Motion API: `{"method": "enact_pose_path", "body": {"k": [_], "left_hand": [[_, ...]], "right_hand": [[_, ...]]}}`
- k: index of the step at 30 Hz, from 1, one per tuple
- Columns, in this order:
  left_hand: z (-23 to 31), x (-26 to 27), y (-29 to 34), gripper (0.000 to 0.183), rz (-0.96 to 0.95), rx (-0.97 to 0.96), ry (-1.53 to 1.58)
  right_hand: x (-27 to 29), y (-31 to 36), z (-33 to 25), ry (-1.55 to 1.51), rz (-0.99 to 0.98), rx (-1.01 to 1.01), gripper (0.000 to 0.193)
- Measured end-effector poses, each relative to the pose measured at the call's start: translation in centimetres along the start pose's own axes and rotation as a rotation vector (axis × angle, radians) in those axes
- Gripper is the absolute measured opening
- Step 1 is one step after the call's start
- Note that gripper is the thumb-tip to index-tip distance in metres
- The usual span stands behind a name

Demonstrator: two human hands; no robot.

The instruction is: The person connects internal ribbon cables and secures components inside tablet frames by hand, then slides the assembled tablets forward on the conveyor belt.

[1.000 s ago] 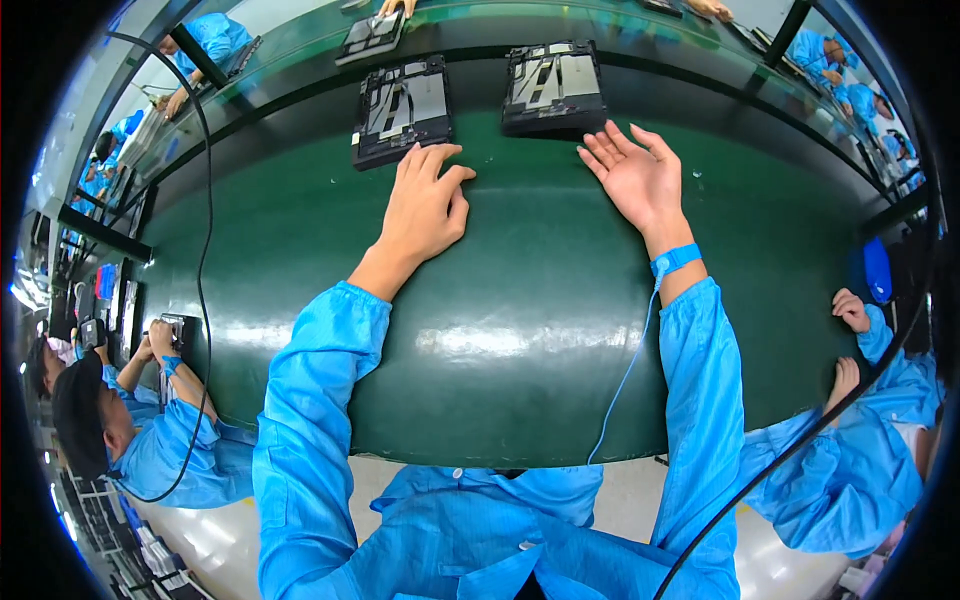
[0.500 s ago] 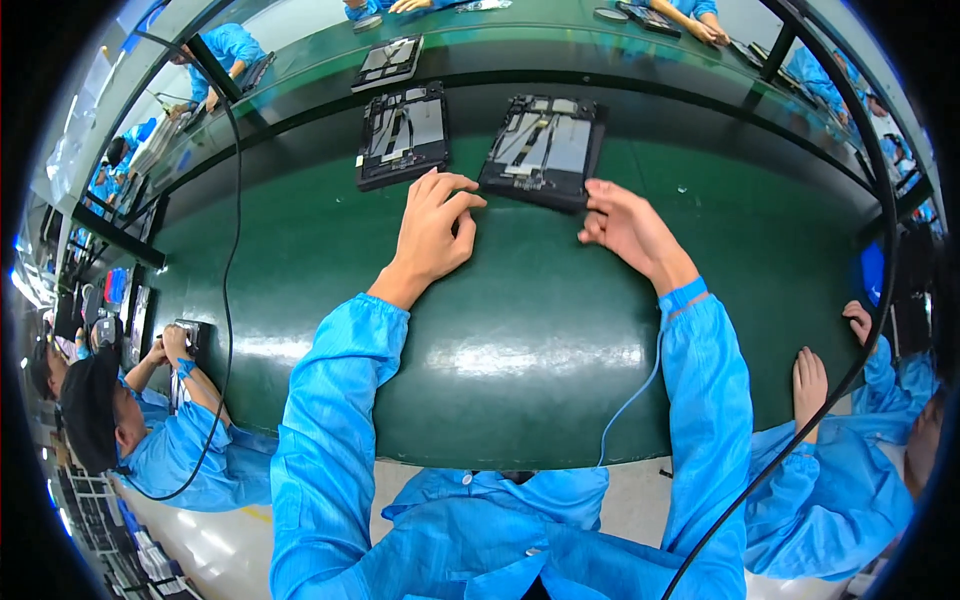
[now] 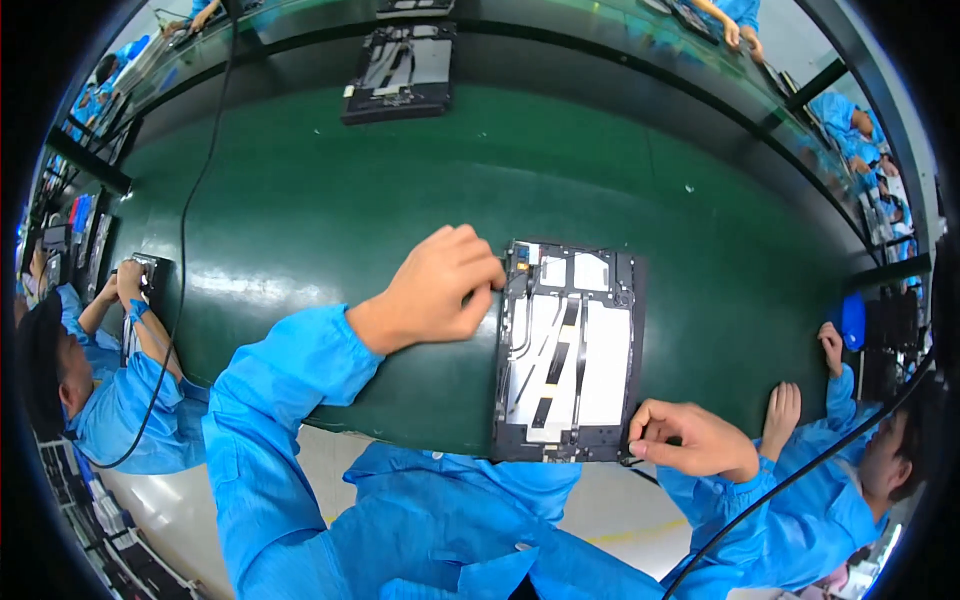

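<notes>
The fingers of the right hand, thumb and forefinger brought together, appear to pinch the lower right corner of an open tablet-like device, so this hand is at the thing itself, which lies up and to the left of the fingertips. The left hand is at the opposite side, beside the upper part of the device's left edge; its fingers are loosely curled inward, and whether they touch or grip that edge I cannot tell. The device sits right of centre in the frame, inner side facing up, its long axis running almost straight from top to bottom, between the two hands. Its lower end reaches the near edge of the green bench; whether it overhangs is unclear. Close behind the right hand, at the lower right, is a co-worker's hand, the nearest neighbour on that side, and a black cable slants across the frame below it. Farther out, a second open device lies well apart at the upper left of centre, with a third device cut off by the top rim. Nothing lies across the device between the hands.
</notes>
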State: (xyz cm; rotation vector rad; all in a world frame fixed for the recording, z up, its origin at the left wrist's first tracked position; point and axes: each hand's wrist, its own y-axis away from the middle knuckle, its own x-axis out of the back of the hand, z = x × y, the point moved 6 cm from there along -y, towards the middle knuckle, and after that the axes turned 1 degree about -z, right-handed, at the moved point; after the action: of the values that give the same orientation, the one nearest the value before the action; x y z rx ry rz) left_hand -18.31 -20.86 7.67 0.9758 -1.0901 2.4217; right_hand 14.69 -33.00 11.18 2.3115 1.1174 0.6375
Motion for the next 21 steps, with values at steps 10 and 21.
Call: {"method": "enact_pose_path", "body": {"k": [10,21], "left_hand": [[2.9,-0.4,1.7,0.020,0.042,0.009,0.008],[-1.3,-0.4,0.2,0.016,-0.106,0.070,-0.001]], "right_hand": [[6.0,-7.5,-3.5,-0.056,0.792,0.159,0.064],[7.9,-12.8,-8.6,0.701,1.020,0.347,0.031]]}}
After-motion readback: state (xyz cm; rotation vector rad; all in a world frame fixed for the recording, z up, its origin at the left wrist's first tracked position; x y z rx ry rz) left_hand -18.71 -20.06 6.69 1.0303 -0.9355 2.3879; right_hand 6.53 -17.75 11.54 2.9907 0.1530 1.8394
